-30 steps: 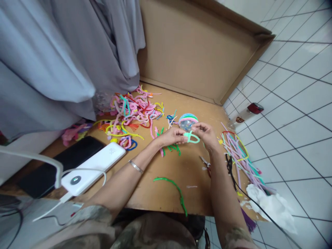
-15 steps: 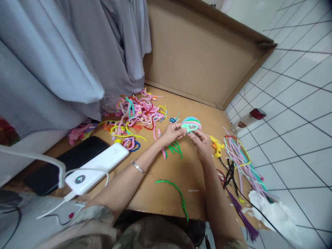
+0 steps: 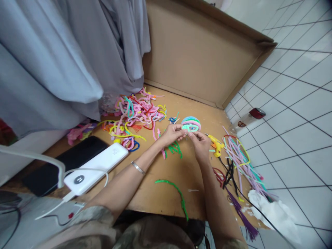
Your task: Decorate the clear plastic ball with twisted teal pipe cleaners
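Observation:
Near the middle of the view I hold up a rounded pipe-cleaner piece (image 3: 191, 120) with blue, green and pink bands and a mint-green loop at its front. My left hand (image 3: 174, 134) pinches its left side between thumb and fingers. On the lower right edge, my right hand (image 3: 199, 141) is closed with thumb and fingertips. Both thumbs nearly meet at the mint-green part. Below my left hand lie cut green pipe cleaners (image 3: 175, 149). A yellow glue gun (image 3: 217, 145) rests just right of my right hand.
A tangled heap of pink and other pipe cleaners (image 3: 140, 112) lies left. Nearer are a white power bank (image 3: 97, 169) and a black phone (image 3: 85, 150). Straight pipe cleaners (image 3: 238, 162), a purple tassel (image 3: 242, 218) and white fluff (image 3: 272, 209) lie right. A cardboard wall (image 3: 192, 52) stands behind.
The mint-green loop now sits flatter against the banded piece. My right hand has shifted very slightly left. The things on the table lie as before.

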### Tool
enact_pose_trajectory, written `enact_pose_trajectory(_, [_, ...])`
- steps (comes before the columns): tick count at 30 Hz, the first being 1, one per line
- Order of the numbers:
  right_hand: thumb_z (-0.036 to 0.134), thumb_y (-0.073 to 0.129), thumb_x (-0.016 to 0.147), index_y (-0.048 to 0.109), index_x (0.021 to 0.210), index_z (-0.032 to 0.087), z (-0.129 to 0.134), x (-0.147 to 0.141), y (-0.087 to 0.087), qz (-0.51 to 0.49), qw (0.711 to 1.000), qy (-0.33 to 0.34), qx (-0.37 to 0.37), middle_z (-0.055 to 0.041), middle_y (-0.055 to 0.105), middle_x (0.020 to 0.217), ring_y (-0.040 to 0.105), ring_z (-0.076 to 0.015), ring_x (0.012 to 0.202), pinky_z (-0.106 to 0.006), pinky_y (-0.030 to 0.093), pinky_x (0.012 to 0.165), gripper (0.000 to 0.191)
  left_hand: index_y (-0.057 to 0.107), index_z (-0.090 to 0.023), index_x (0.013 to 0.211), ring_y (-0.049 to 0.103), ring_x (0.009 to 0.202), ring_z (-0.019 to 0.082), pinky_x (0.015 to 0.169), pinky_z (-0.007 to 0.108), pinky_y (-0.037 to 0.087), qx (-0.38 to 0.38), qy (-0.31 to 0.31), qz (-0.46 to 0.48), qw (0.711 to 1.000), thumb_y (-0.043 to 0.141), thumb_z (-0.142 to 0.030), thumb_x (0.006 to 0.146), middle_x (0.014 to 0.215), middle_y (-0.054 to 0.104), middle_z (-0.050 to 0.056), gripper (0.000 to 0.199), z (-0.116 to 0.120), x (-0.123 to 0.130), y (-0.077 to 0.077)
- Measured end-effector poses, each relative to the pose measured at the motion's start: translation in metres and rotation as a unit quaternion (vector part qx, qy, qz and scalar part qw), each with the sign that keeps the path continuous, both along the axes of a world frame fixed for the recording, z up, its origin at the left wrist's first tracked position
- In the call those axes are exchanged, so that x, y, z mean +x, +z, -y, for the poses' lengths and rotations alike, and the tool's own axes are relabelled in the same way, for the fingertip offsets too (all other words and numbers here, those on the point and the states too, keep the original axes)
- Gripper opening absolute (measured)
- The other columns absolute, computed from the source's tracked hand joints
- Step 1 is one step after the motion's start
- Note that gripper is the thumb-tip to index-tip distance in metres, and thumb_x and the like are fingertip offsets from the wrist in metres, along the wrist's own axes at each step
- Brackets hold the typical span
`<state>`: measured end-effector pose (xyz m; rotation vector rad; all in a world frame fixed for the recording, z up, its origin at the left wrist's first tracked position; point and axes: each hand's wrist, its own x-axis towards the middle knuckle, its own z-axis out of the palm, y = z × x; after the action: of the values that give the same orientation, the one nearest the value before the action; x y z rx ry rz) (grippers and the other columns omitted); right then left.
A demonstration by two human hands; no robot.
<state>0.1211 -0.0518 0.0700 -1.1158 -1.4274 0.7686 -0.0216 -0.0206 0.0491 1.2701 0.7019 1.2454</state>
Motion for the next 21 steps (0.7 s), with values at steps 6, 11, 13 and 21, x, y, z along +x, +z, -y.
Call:
enact_pose_trajectory(6, [0.037,0.065,0.072,0.067,0.066,0.017,-0.0004,-0.0001,-0.0034,0.003,1.000,-0.018,0.004,0.0009,0.064,0.062,0.053,-0.0134,0.062,-0.028,0.044,0.067,0.021,0.057,-0.012,0.066,0.045,0.043,0.004,0.043,0.017,0.036,-0.016,-0.014,0.007,1.000,0.076,-0.053,0.062,0.053,0.055,-0.003,0.045,0.0014,0.0009,0.0018])
enact_pose_trajectory(11, [0.036,0.067,0.071,0.067,0.065,0.017,0.0001,-0.0008,-0.0022,-0.011,1.000,-0.016,0.000,0.0016,0.062,0.061,0.052,-0.0126,0.060,-0.028,0.043,0.067,0.020,0.057,-0.012,0.068,0.045,0.043,0.004,0.042,0.017,0.036,-0.013,-0.017,0.010,1.000,0.076,-0.055,0.061,0.054,0.055,-0.003,0.047,0.0015,0.0011,0.0003])
enact_pose_trajectory(13, [0.036,0.068,0.070,0.067,0.064,0.017,0.0003,-0.0014,-0.0018,-0.017,1.000,-0.015,-0.006,0.0018,0.062,0.060,0.051,-0.0123,0.059,-0.028,0.043,0.067,0.020,0.056,-0.012,0.068,0.044,0.043,0.004,0.042,0.017,0.036,-0.011,-0.022,0.011,1.000,0.076,-0.056,0.062,0.054,0.055,-0.003,0.048,0.0014,0.0002,-0.0002])
enact_pose_trajectory(21, [0.039,0.068,0.068,0.066,0.064,0.017,0.0012,-0.0033,-0.0031,-0.037,0.999,-0.011,-0.020,0.0014,0.062,0.060,0.051,-0.0124,0.060,-0.027,0.044,0.064,0.022,0.056,-0.013,0.063,0.044,0.044,0.005,0.044,0.019,0.034,0.027,-0.010,-0.056,0.998,0.058,-0.070,0.073,0.052,0.052,-0.002,0.059,-0.0034,-0.0084,-0.0025])
